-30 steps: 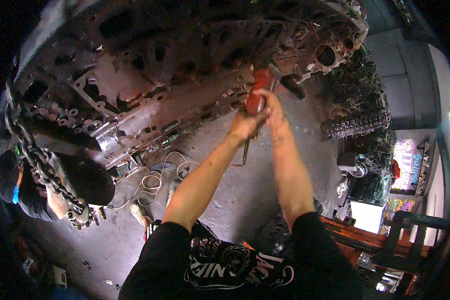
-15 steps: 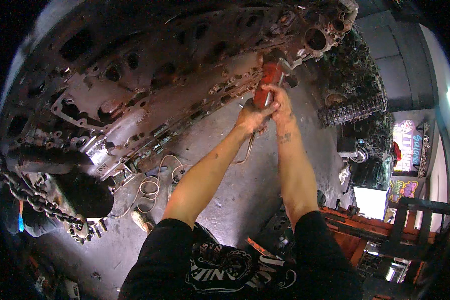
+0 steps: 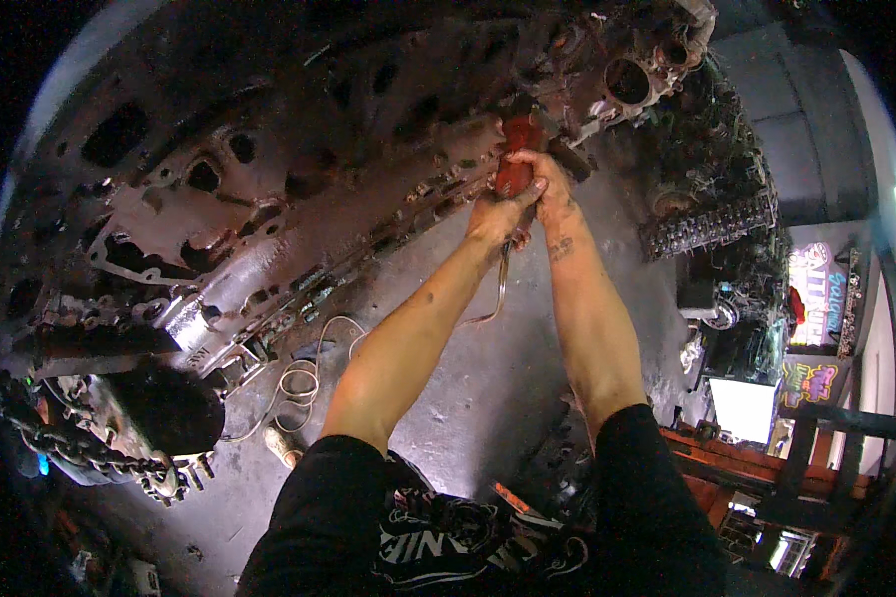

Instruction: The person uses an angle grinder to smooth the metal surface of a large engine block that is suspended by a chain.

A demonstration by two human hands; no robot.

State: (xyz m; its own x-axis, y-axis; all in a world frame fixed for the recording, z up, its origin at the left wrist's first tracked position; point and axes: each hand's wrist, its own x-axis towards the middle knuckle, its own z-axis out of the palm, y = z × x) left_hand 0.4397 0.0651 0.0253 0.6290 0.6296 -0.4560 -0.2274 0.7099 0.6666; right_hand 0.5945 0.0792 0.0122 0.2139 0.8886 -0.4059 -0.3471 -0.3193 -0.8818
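Observation:
Both my hands are wrapped round a red air tool (image 3: 519, 174), held at arm's length against the lower side of a large, dirty engine block (image 3: 388, 194). My left hand (image 3: 498, 216) is closed low on the tool. Higher up, my right hand (image 3: 550, 182) grips it from the right, its thumb side near the left hand's fingers. A thin hose (image 3: 502, 289) hangs below the hands. The tool's far end meets the dark engine parts, and its exact contact point is hard to make out.
A heavy chain (image 3: 80, 448) hangs at the lower left. Coiled hose (image 3: 299, 383) lies on the grey floor by a shoe (image 3: 281, 445). On the right stand another engine (image 3: 712, 149), a bright white panel (image 3: 741, 409) and an orange frame (image 3: 707, 453).
The red tool and both hands have shifted slightly left. The tool has turned, so its silvery side no longer shows. Both hands keep their hold.

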